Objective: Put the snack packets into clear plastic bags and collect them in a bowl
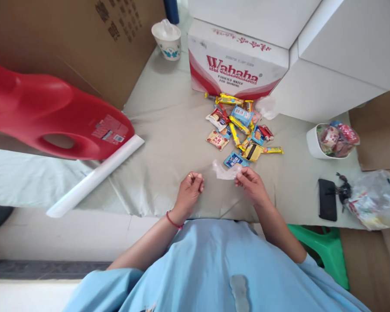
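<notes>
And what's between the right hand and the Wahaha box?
In the head view, a loose pile of wrapped snacks lies between the right hand and the Wahaha box.

The plastic film [225, 170] looks crinkled, the snack wrappers [242, 115] glossy.

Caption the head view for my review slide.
Right hand pinches thin, translucent white plastic film near colourful wrapped snacks; left hand curls nearby.

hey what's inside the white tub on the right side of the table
The white tub holds plastic-wrapped packets, including a red one, heaped above its rim. Whatever lies beneath them is covered.
</notes>
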